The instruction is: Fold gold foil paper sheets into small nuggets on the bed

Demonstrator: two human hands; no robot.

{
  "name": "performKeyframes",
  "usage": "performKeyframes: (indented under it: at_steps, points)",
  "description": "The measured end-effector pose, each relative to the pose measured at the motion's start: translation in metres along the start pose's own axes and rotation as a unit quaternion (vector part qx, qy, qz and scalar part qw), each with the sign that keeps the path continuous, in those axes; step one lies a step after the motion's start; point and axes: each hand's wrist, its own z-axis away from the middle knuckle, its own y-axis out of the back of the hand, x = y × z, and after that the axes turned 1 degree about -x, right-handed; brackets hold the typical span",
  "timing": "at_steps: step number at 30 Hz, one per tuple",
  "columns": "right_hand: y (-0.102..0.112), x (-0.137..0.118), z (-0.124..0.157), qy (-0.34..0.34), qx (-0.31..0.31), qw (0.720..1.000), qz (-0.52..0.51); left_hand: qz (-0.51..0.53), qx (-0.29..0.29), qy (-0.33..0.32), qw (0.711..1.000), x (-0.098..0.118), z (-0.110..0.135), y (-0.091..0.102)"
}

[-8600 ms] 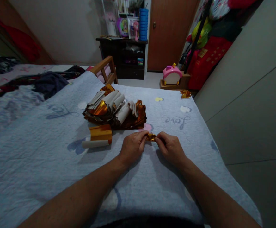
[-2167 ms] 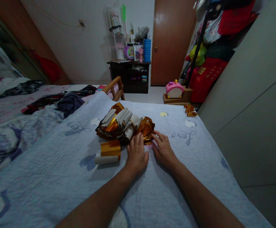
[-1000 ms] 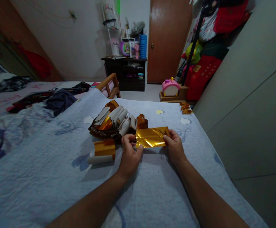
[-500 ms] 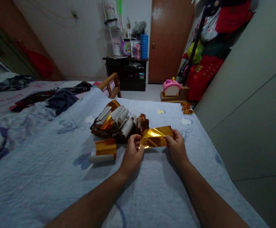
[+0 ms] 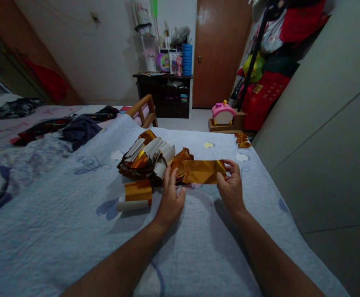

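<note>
A gold foil sheet [image 5: 203, 171] is stretched flat between my hands over the light blue quilt [image 5: 74, 214]. My left hand [image 5: 170, 198] pinches the sheet's left end, fingers pointing up. Its right end is gripped by my right hand [image 5: 231, 187]. Just behind the sheet lies a pile of gold and white paper strips [image 5: 150, 159]. A rolled gold sheet on a white tube [image 5: 135, 197] rests left of my left hand.
Folded gold pieces [image 5: 242, 140] lie at the bed's far right corner. Dark clothes [image 5: 74, 128] lie at the left. A wooden chair [image 5: 142, 113], a dark shelf unit [image 5: 164, 93], a pink toy [image 5: 223, 113] and a grey wardrobe [image 5: 322, 123] stand beyond the bed.
The small folded gold piece went out of my hands earlier. I took a flat gold sheet from the pile, held it up, and have now pushed it slightly away toward the pile.
</note>
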Motion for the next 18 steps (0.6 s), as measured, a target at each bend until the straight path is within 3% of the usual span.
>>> performKeyframes:
  at_steps: [10, 18]
  points:
    - [-0.024, -0.027, -0.009, 0.191, -0.052, 0.971, 0.132, -0.005, 0.05, -0.012, 0.999, -0.002, 0.001, -0.002]
    - [-0.07, -0.037, -0.033, 0.199, -0.132, 0.948, 0.209, 0.0, 0.056, -0.01, 0.998, 0.0, 0.0, 0.001]
